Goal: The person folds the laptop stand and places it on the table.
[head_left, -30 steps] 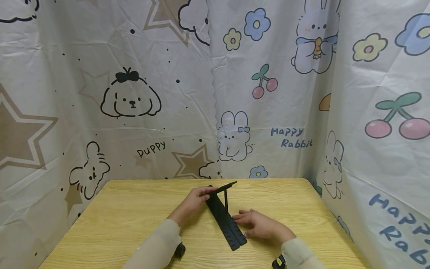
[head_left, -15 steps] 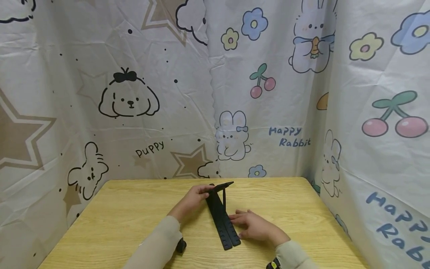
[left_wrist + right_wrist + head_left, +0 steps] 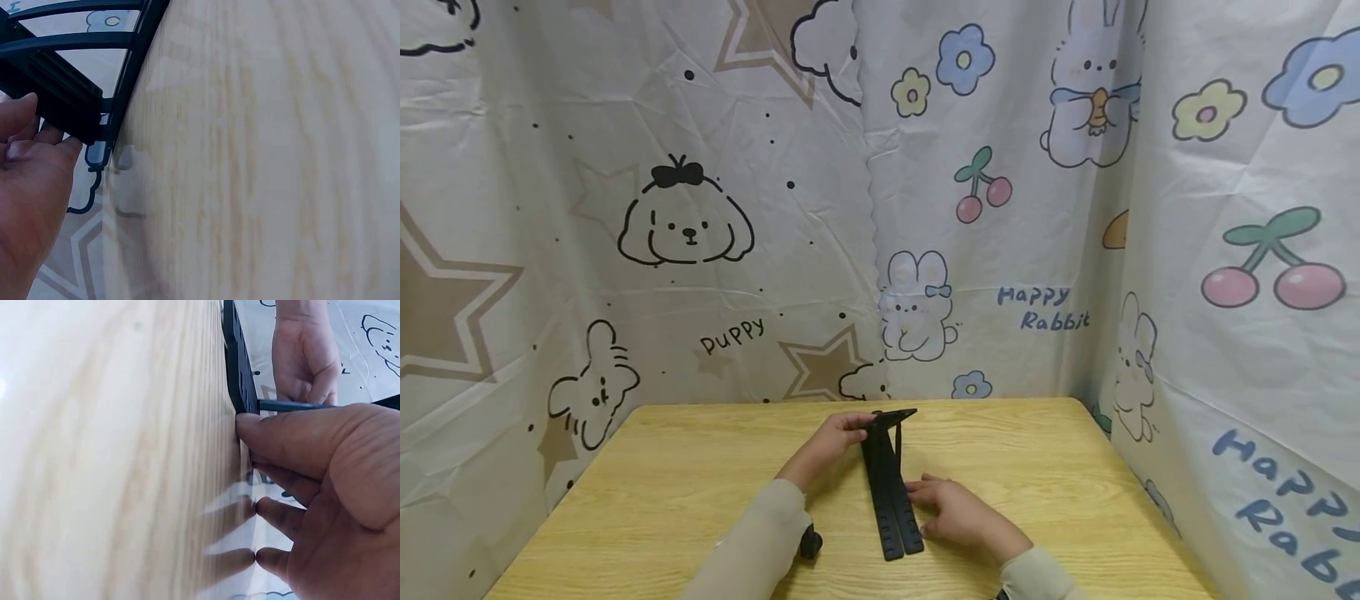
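Observation:
A black folding stand (image 3: 891,500) lies on the table, its long slotted base pointing toward me and its smaller top panel (image 3: 898,417) propped up on thin struts at the far end. My left hand (image 3: 835,442) pinches the stand's far end at the panel; in the left wrist view the thumb is on one side of the panel (image 3: 59,87) and the fingers on the other. At the base's right edge rests my right hand (image 3: 958,510). The right wrist view shows its thumb tip against the base edge (image 3: 240,375), with the other fingertips down on the tabletop.
The wooden table (image 3: 700,467) has its far edge close behind the stand. A patterned curtain (image 3: 820,208) hangs behind it and along the right side. A small black device (image 3: 810,542) sits at the left wrist.
The near end of the stand's base has swung left, so it points more straight at me. My right hand has moved left along with it, while my left hand stays at the far end.

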`<state>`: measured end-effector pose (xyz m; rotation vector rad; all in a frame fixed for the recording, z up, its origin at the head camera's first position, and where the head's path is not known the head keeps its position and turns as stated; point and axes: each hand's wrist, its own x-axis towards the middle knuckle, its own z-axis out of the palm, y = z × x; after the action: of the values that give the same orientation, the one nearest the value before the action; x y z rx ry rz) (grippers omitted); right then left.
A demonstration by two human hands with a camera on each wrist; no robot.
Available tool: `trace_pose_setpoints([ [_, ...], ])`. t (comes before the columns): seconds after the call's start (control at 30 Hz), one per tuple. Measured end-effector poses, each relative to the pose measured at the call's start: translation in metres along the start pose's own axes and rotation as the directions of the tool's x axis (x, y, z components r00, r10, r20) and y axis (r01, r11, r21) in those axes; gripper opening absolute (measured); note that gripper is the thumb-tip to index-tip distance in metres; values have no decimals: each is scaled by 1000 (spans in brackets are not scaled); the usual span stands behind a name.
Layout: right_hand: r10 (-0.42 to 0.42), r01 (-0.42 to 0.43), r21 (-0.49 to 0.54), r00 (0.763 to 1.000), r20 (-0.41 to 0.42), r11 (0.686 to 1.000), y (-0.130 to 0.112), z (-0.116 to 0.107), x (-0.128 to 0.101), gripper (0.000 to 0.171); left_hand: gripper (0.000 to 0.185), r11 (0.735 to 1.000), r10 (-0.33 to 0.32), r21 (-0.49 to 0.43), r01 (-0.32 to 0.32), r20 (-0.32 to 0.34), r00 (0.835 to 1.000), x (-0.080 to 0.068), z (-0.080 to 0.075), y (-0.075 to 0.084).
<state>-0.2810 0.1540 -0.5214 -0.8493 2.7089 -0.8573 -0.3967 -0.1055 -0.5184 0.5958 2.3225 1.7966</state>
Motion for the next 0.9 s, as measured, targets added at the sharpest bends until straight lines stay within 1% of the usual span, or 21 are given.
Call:
trace_pose_setpoints([
  [0.2,-17,16,-46,1000,-26,999,-5,6,2,54,33,1000,-22,-13,22,-27,999,0,-2,-1],
  [0.27,-5,4,-24,999,-33,1000,-5,5,2,53,32,1000,-18,-14,18,-37,999,1,-1,-1],
  [0.37,37,-35,35,998,-41,999,-3,2,2,53,31,1000,-16,-10,16,-36,999,1,0,-2],
  [0.47,53,-47,93,997,-59,995,2,-2,3,51,28,1000,-18,-3,18,-45,999,0,1,-1],
  [0.6,51,-39,131,995,-89,991,8,-8,7,42,26,1000,-3,9,4,-67,998,0,4,1],
  [0.7,83,-66,158,991,-103,985,12,-13,11,35,25,1000,12,17,-11,-68,998,1,8,1],
  [0.77,104,-85,172,989,-108,981,14,-15,14,33,28,1000,12,16,-11,-71,997,1,10,1],
  [0.8,110,-89,180,988,-110,980,15,-16,16,33,31,1000,2,9,-1,-78,997,1,11,1],
  [0.9,100,-75,190,987,-123,979,17,-20,24,32,37,1000,-9,14,11,-120,993,-2,12,2],
])
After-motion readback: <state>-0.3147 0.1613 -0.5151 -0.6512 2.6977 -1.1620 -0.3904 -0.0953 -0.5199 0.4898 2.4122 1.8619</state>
